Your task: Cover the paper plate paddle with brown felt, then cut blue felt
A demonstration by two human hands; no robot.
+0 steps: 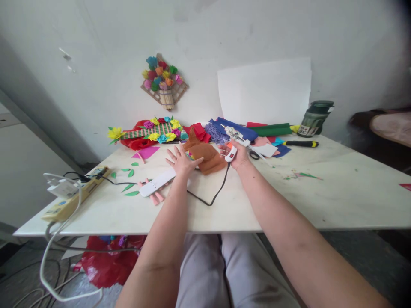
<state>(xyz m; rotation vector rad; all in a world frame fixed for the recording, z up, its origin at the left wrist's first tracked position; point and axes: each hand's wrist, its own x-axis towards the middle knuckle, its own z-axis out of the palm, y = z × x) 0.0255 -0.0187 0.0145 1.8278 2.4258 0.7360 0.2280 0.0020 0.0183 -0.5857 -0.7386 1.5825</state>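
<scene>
Glue gun (pixel 233 144) handle hidden in right hand (pixel 239 156) grip

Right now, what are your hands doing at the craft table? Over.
Left hand flat, fingers spread, pressing the brown paper. Right hand gripping the white glue gun, its black cord trailing across the table. Scissors just beside the right hand.

White wall (pixel 96 51) w/ paper flower decor (pixel 163 79), pale tabletop (pixel 337 196), grey floor (pixel 19 273)
</scene>
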